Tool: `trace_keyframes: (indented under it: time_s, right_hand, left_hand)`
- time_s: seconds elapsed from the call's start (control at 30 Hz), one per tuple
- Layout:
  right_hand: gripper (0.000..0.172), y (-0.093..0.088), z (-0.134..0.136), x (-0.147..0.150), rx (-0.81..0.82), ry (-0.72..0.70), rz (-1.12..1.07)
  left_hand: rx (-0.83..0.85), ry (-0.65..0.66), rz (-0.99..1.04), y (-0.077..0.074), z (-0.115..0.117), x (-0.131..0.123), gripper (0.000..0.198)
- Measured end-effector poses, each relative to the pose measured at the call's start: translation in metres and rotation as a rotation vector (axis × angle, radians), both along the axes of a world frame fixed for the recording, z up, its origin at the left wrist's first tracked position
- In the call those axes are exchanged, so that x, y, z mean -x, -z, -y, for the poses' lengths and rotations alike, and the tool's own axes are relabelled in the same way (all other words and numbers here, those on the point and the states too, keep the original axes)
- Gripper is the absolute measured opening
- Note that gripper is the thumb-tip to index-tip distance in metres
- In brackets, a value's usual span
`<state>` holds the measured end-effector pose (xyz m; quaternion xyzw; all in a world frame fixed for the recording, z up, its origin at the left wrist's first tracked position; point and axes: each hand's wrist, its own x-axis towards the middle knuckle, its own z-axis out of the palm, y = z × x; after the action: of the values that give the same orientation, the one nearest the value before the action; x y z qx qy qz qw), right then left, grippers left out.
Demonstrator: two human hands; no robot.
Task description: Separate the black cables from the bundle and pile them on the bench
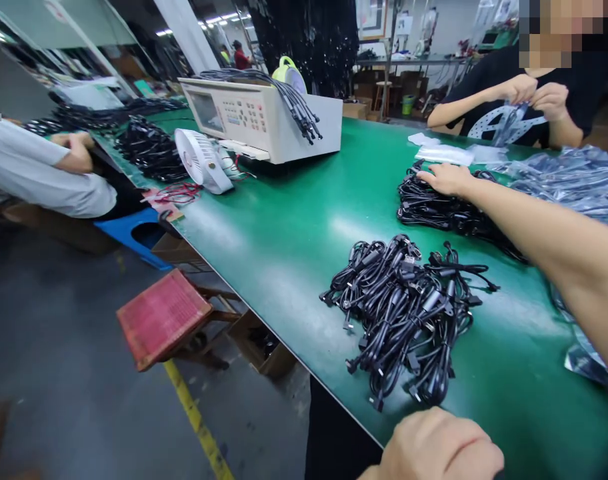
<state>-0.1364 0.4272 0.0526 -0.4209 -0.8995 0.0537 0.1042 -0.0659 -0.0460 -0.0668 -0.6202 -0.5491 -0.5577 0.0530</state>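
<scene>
Beyond the coiled-cable pile point(414, 307), the right hand point(447, 180) touches a black cable heap point(434, 210), apparently reaching; lifting would require finger closure. Nearside, the left hand point(444, 443) curls. Neither hold can be determined.

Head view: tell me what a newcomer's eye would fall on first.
The heap of black cables on the green table catches the eye first, just beyond the left hand. Next comes the right hand, at a second cable pile farther back. The red-topped stool stands out at left, beside the table.
</scene>
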Motion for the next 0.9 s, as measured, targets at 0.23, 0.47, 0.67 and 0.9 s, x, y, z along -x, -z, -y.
trace_keyframes:
  time_s: [0.23, 0.47, 0.67, 0.9]
  right_hand:
    - [0.038, -0.010, 0.114, -0.103, 0.086, -0.387, 0.048]
    - [0.018, 0.013, 0.205, -0.172, 0.022, -0.310, -0.078]
    - [0.025, -0.018, 0.294, -0.231, 0.121, -0.173, -0.262]
    - [0.029, 0.014, 0.403, -0.305, 0.210, -0.082, -0.363]
  left_hand:
    - [0.058, 0.141, -0.037, -0.037, 0.006, 0.017, 0.029]
    - [0.089, 0.249, 0.099, -0.036, 0.018, 0.011, 0.027]
    - [0.333, 0.433, 0.759, -0.068, 0.009, -0.014, 0.031]
    - [0.411, 0.559, 0.917, -0.092, -0.029, -0.049, 0.052]
